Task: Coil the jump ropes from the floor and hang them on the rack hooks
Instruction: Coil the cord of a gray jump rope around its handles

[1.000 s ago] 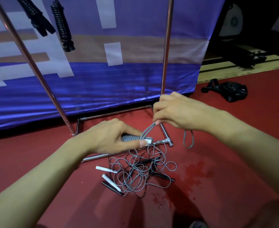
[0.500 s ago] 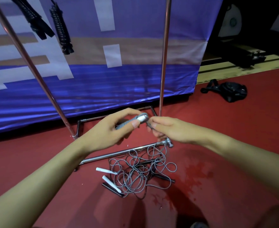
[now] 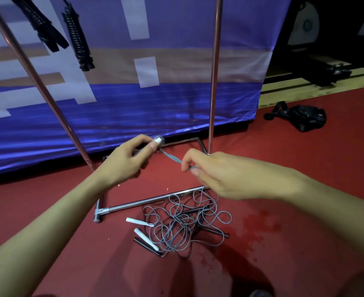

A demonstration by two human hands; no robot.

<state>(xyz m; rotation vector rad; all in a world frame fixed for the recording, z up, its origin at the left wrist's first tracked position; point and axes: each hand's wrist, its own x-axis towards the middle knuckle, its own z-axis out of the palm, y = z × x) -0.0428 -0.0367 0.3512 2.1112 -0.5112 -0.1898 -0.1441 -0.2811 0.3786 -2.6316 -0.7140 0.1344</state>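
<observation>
My left hand [image 3: 124, 161] grips the wrapped handles of a grey jump rope [image 3: 158, 142], thumb pressed near the white end cap. A short stretch of its twisted grey cord [image 3: 169, 157] runs down to my right hand [image 3: 217, 176], which pinches it between thumb and fingers. On the red floor below lies a tangle of grey and black ropes [image 3: 185, 226] with white handles [image 3: 137, 221] and black handles at its left side. Two coiled black ropes [image 3: 76, 35] hang from the top of the metal rack [image 3: 214, 67].
The rack's chrome base bar [image 3: 142, 202] lies on the floor just behind the tangle, its slanted pole [image 3: 37, 76] at left. A blue and white banner [image 3: 133, 99] hangs behind. A black bag [image 3: 303, 116] sits on the floor at right.
My left hand lifted the wrapped grey handles up from near the floor. My right hand moved right and drew the short cord end out taut between the two hands.
</observation>
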